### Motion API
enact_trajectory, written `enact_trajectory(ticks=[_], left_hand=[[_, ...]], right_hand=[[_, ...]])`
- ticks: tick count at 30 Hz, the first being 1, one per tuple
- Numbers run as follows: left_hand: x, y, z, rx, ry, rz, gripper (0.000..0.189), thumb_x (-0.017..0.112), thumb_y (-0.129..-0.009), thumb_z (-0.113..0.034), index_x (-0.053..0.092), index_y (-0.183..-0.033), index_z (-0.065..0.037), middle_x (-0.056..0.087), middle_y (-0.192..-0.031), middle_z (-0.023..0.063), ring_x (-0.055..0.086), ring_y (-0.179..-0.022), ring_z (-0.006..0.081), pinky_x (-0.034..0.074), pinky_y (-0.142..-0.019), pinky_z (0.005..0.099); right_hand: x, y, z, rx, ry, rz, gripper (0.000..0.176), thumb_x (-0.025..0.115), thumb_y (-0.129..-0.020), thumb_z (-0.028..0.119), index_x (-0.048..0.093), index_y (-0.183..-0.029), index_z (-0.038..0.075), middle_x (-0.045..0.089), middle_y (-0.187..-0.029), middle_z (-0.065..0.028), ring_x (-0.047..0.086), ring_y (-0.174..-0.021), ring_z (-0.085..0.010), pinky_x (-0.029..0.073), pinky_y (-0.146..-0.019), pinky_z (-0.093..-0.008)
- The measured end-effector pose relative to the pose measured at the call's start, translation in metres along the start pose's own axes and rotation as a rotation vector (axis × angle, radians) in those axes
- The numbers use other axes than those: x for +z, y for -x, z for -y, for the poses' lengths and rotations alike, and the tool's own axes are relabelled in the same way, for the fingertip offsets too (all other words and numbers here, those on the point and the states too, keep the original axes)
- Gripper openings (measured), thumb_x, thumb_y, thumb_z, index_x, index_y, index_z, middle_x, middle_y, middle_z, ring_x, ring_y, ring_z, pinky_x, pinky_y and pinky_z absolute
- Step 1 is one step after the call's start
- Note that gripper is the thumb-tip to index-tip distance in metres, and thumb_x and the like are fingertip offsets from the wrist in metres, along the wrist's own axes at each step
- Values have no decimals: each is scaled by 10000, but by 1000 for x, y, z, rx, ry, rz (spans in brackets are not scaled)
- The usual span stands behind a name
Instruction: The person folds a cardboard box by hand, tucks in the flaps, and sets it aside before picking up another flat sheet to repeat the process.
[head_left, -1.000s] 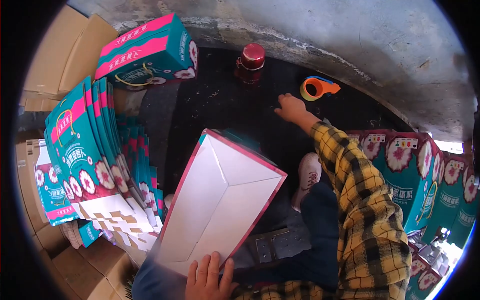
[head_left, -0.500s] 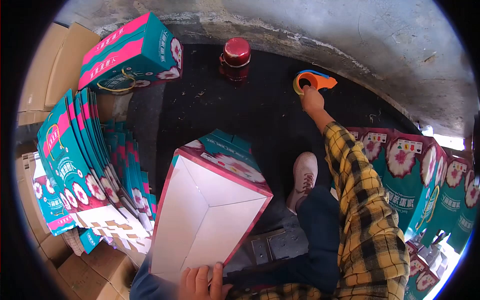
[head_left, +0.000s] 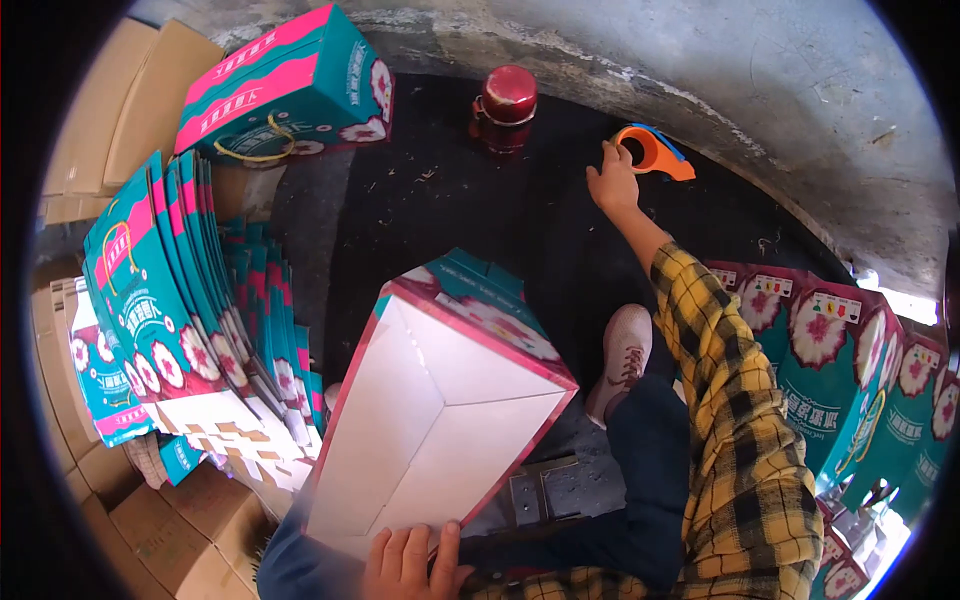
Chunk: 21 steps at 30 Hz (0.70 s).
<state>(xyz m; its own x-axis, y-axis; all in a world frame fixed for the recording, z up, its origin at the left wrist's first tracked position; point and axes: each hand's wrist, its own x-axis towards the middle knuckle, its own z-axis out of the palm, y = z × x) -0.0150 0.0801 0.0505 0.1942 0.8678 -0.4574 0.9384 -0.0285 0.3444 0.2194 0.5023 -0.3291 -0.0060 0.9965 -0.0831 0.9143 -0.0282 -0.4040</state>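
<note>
A teal and maroon gift box (head_left: 440, 400) with flower prints leans at my lap, its white panelled bottom with a centre seam facing me. My left hand (head_left: 412, 560) holds its lower edge, fingers lying on the white panel; the palm side is hidden. My right hand (head_left: 615, 180) is stretched forward over the black floor, thumb and fingers apart, at the left side of an orange tape dispenser (head_left: 665, 160) with a blue strip. The fingertips overlap the dispenser's ring, and it rests on the floor near the wall.
A red lidded pot (head_left: 509, 95) stands on the black floor (head_left: 430, 215). At left are a finished teal and pink box (head_left: 290, 85), flattened boxes (head_left: 150, 310) and brown cartons (head_left: 130, 110). More teal boxes (head_left: 820, 370) line the right. A concrete wall (head_left: 760, 70) curves behind.
My right hand has drawn slightly left, off the tape dispenser it held. The view has shifted, so most things appear further right. My left hand stays on the box's lower edge.
</note>
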Motion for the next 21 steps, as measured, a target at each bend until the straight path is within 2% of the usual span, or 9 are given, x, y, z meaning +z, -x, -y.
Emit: enact_trajectory(ticks=[6,8,9,11,13,15,18,19,21], left_hand=[[6,29,7,19,-14,-21,731,758,-834,-225,465,-1480,-50,509,-1404,194,522,-1255,370,439,-1050,507],[10,42,10,24,-15,-38,743,762,-832,-230,458,-1487,-54,495,-1435,194,503,-1292,371,432,-1059,507],[14,50,12,31,-30,-62,750,767,-829,-232,457,-1490,-60,488,-1452,183,493,-1304,375,421,-1071,505],[21,63,17,36,-41,-102,758,772,-826,-234,456,-1494,-66,480,-1470,172,484,-1315,379,411,-1083,504],[24,76,26,59,0,-76,737,815,-760,-313,528,-1394,-70,504,-1412,221,487,-1301,382,376,-1078,580],[26,92,30,39,0,-129,734,816,-760,-305,528,-1393,-72,509,-1407,221,487,-1302,382,375,-1082,575],[30,114,38,2,15,-229,724,821,-761,-267,524,-1387,-58,498,-1419,225,482,-1306,396,371,-1088,570],[30,120,41,-39,9,-296,722,817,-765,-245,516,-1391,-45,489,-1429,228,480,-1308,403,371,-1091,561],[31,130,48,-75,3,-373,720,814,-770,-224,508,-1394,-33,479,-1439,230,477,-1310,411,371,-1094,552]], right_hand=[[-10,29,50,-237,63,144,615,655,-931,323,467,-1459,72,402,-1525,-238,558,-1272,-413,500,-1025,-469],[-54,42,96,-328,-298,798,636,597,-965,494,539,-1412,45,535,-1425,-229,579,-1261,-373,492,-1027,-443],[-79,59,123,-348,-292,799,636,597,-965,494,539,-1412,45,535,-1425,-229,579,-1261,-373,492,-1027,-443],[-130,103,177,-158,-696,1107,736,463,-1005,641,588,-1378,19,660,-1249,-144,603,-1171,-210,453,-1054,-380],[-173,129,211,-245,-679,1150,811,409,-987,700,579,-1386,15,629,-1302,-164,590,-1200,-253,452,-1059,-405],[-200,150,228,-351,-632,1174,917,336,-955,786,546,-1425,27,584,-1381,-173,567,-1235,-293,434,-1079,-427],[-243,180,245,-383,-455,1068,919,324,-955,789,525,-1449,41,577,-1394,-157,551,-1261,-297,424,-1080,-439],[-254,188,247,-363,-424,1074,856,378,-993,715,451,-1504,32,539,-1434,-156,523,-1309,-247,389,-1119,-383],[-254,202,239,-454,-399,995,813,406,-1006,673,434,-1513,38,536,-1438,-155,521,-1312,-246,384,-1121,-377]])
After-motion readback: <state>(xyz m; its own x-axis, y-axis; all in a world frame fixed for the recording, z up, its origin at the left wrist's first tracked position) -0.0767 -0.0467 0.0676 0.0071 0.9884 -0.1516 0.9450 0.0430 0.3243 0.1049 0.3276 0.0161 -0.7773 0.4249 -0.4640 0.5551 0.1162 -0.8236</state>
